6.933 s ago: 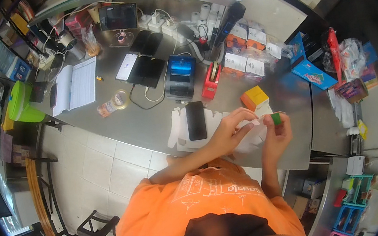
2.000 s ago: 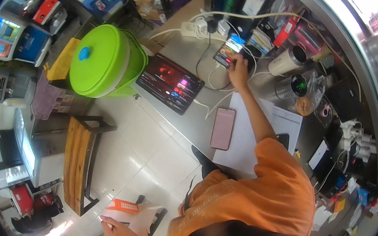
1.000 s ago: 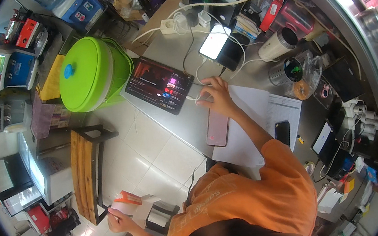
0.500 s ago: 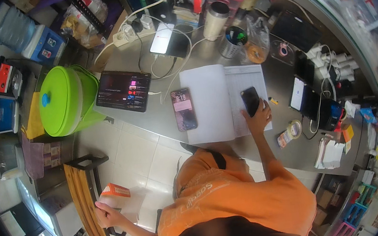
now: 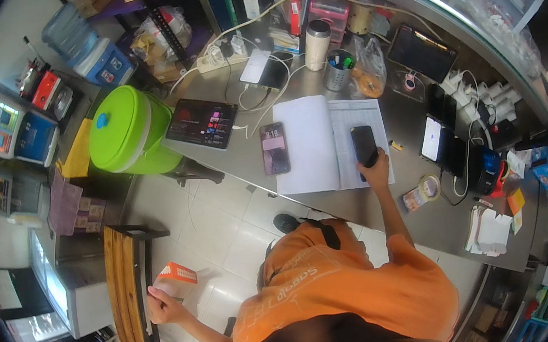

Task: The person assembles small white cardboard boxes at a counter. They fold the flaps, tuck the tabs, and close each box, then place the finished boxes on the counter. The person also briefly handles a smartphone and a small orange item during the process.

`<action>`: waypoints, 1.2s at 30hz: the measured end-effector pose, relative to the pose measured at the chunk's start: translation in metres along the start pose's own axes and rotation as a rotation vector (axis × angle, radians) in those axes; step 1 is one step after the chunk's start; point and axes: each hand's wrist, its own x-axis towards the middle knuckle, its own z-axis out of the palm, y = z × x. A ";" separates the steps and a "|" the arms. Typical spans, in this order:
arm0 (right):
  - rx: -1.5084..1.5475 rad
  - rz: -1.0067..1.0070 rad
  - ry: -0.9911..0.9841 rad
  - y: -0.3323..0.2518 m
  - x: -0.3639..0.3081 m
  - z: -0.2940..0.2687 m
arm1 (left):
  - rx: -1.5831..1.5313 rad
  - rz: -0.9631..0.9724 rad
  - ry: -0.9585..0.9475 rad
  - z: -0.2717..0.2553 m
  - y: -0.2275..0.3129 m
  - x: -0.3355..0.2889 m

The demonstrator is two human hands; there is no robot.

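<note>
From my remote station I record the right hand (image 5: 375,162) stretched forward over the grey metal counter (image 5: 388,208), its fingers wrapped round the lower end of a black phone (image 5: 364,145); the phone lies on, or just above, the right page of an open white ledger (image 5: 329,142), and I cannot tell whether it is lifted clear of the paper. The left hand (image 5: 162,305) hangs low at the person's side, well apart from the counter, closed on a small orange box (image 5: 177,273) that shows above a wooden bench (image 5: 126,285) on the tiled floor. Just left of the ledger lies a second phone (image 5: 274,147) with a lit pinkish screen, flat on the counter and not touched by either hand. Further left, a dark tablet (image 5: 202,123) with a lit screen rests near the counter's edge, with white cables running from it toward a power strip (image 5: 219,61). Beside that end of the counter stands a bright green lidded container (image 5: 127,131). Behind the ledger I note a steel tumbler (image 5: 317,43) and a mesh pen cup (image 5: 338,70). To the right of the holding hand, a roll of tape (image 5: 428,187) lies on the counter, near a row of dark phones on charge. The person wears an orange shirt (image 5: 344,292).
</note>
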 end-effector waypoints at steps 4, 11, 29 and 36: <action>0.212 0.021 -0.075 -0.007 -0.028 -0.015 | 0.005 -0.064 0.000 -0.045 0.005 -0.033; 0.384 0.021 -0.100 -0.019 -0.076 -0.102 | -0.171 -0.138 -0.067 -0.076 0.017 -0.091; 0.046 -0.126 0.437 0.068 -0.038 -0.267 | -0.732 0.046 -0.290 -0.001 0.290 -0.083; -0.029 0.067 0.388 0.146 -0.011 -0.340 | -0.856 0.229 -0.332 0.026 0.455 -0.090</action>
